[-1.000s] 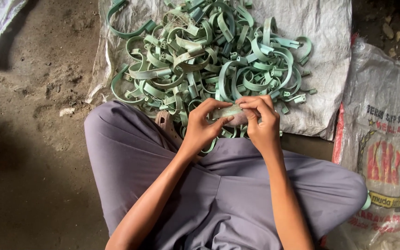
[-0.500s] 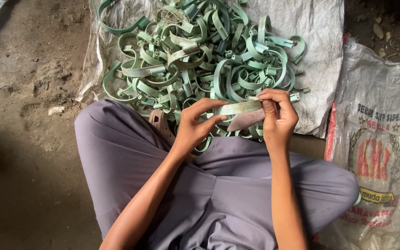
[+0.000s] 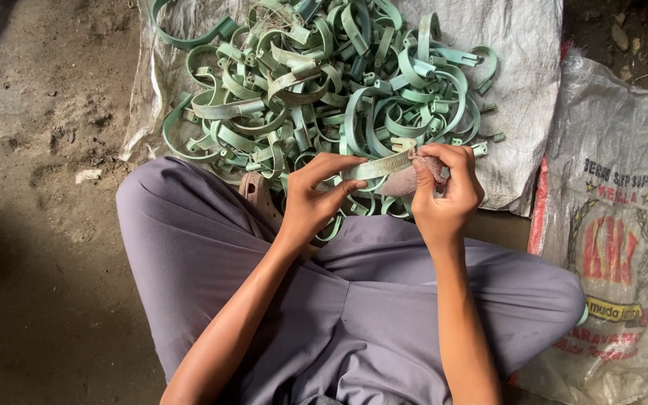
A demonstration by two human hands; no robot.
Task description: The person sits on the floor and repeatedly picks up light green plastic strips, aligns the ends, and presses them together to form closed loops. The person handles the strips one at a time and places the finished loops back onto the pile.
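I see the left hand raised over the lap, fingers and thumb pinched on the left end of a pale green clamp. The clamp runs between both hands, its long axis nearly level, its right end a little higher. The right hand is closed on that end, pressing a rag against it. Just beyond the hands lies the pile on a sack.
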